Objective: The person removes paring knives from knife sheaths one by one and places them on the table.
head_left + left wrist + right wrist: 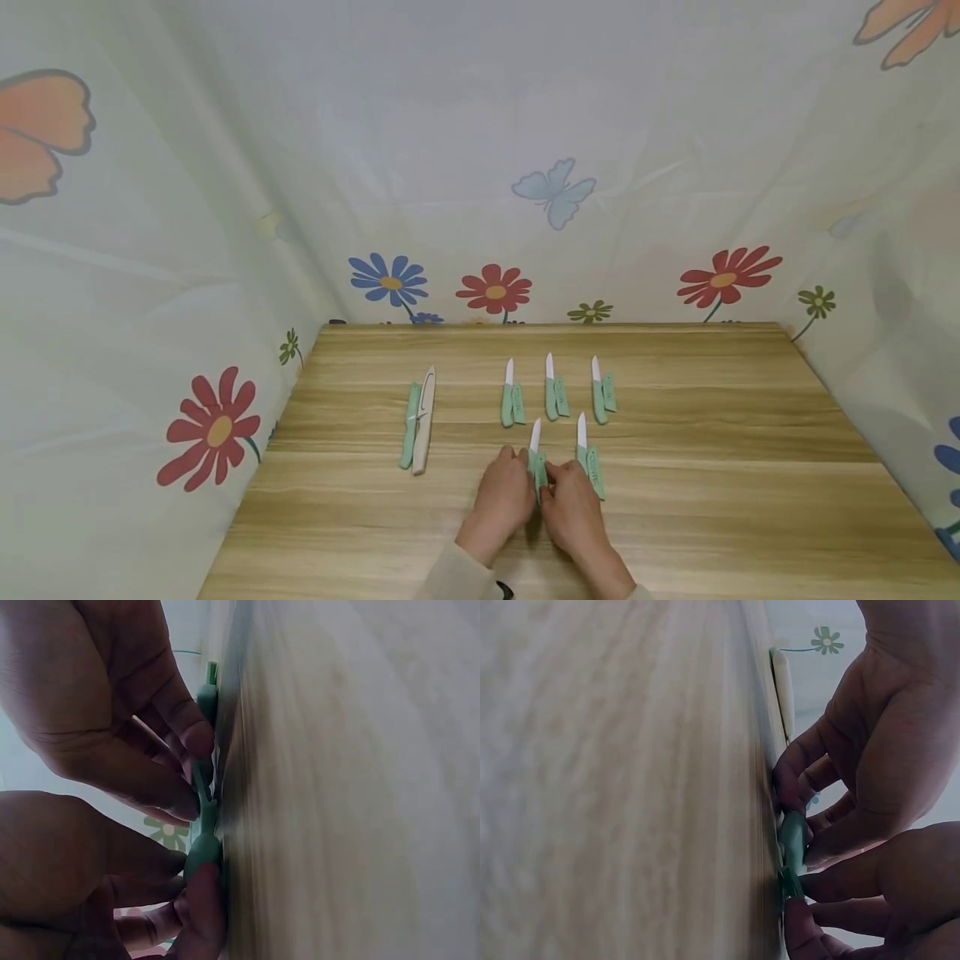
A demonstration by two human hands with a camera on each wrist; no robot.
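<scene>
In the head view a paring knife (536, 435) with a white blade and green handle lies near the front of the table, blade pointing away. My left hand (504, 493) pinches its handle, seen as a rounded green shape (202, 853) in the left wrist view. At the knife's right side is a green blade sheath (542, 468), which my right hand (573, 507) pinches between thumb and fingers. Both wrist views show the fingertips low, close to the tabletop. Just right of my right hand lies another paring knife (582, 432) beside its own sheath (595, 473).
Farther back, three similar paring knives (507, 400), each with a green sheath, stand in a row. To the left lie a larger beige piece (424, 425) shaped like a knife and a green-handled item (409, 427). Flower-printed sheeting (450, 167) borders the wooden table (712, 500).
</scene>
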